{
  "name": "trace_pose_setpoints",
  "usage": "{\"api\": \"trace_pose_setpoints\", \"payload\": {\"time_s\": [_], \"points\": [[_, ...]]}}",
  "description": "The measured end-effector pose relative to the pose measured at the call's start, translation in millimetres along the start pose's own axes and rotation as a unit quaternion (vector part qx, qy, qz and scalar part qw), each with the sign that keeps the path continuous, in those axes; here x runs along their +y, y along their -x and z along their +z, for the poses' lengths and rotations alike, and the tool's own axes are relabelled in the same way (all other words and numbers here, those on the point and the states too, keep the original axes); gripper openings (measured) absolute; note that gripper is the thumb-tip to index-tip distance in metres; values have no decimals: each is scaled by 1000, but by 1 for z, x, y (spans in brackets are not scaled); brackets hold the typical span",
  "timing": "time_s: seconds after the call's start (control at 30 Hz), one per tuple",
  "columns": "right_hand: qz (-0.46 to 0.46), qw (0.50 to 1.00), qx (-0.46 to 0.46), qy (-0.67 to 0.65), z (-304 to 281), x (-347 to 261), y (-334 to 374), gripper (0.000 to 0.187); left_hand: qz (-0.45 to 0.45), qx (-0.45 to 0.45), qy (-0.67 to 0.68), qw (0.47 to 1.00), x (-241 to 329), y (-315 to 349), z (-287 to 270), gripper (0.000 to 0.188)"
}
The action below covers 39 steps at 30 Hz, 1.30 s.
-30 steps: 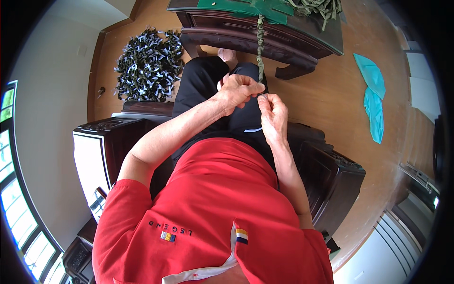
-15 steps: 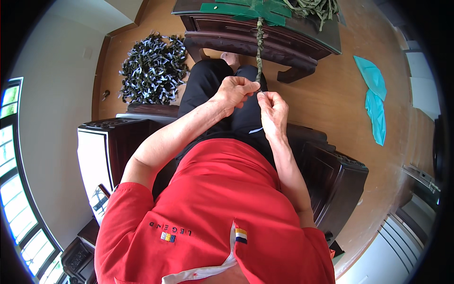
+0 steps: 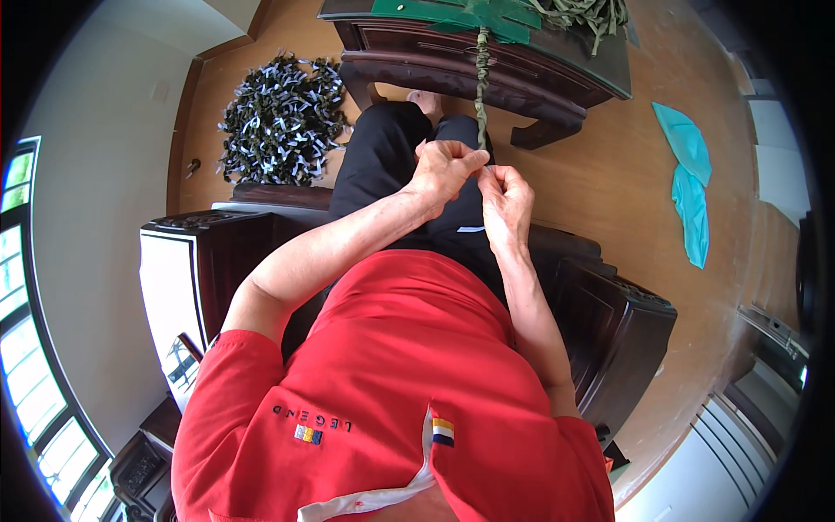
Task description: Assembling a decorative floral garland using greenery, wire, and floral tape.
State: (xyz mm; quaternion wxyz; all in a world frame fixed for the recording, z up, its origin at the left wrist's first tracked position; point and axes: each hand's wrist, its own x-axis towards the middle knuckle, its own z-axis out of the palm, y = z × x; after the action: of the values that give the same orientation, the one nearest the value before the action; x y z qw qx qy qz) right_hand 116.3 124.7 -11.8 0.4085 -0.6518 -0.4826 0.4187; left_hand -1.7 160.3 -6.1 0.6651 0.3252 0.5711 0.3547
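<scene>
An olive-green gathered fabric cord [image 3: 482, 83] runs from the table edge down toward my lap. My left hand [image 3: 445, 169] is closed in a pinch around its lower end. Close by on the right, my right hand [image 3: 506, 198] is also closed, thumb and fingertips pressed together near the cord's end. What the right fingertips grip is too small to make out. Beneath the right hand a narrow white strip [image 3: 470, 230] shows against my black trousers [image 3: 376, 161].
Ahead stands a dark wooden table [image 3: 452, 74] with green sheet pieces [image 3: 417, 10] and a bundle of olive strips [image 3: 587, 17] on top. A heap of dark and white tied pieces [image 3: 283, 122] lies on the floor at left. Turquoise cloth [image 3: 690, 204] lies at right. Dark chair arms flank me.
My left hand has shifted slightly to the right and turned a little, and the right hand has risen slightly. The white strip lies a bit higher and flatter. Both hands remain pinched.
</scene>
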Motion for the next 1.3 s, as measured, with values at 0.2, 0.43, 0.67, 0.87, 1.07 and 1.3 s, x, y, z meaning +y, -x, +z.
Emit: {"api": "trace_pose_setpoints", "payload": {"time_s": [0.2, 0.43, 0.67, 0.87, 1.07, 1.3], "points": [[-7, 998, 8, -62, -3, 22, 26, 18, 75, 24, -32, 996, -38, 5, 12, 17], [126, 984, -22, -122, -54, 15, 110, 22, -15, -38, -13, 999, -49, 54, 28, 17], [93, 992, -86, -26, -83, 20, 197, 23, 195, -382, -259, 865, -51, 112, 1, 38], [108, 981, -91, -136, -79, 13, 189, 24, 237, -241, -230, 913, -50, 80, 26, 37], [-17, 989, -140, -31, -102, 23, 226, 26, -79, -222, -226, 945, -31, 135, 20, 54], [-33, 989, -147, 13, -111, 14, 221, 22, 60, -209, -16, 976, -70, 125, 43, 33]]}}
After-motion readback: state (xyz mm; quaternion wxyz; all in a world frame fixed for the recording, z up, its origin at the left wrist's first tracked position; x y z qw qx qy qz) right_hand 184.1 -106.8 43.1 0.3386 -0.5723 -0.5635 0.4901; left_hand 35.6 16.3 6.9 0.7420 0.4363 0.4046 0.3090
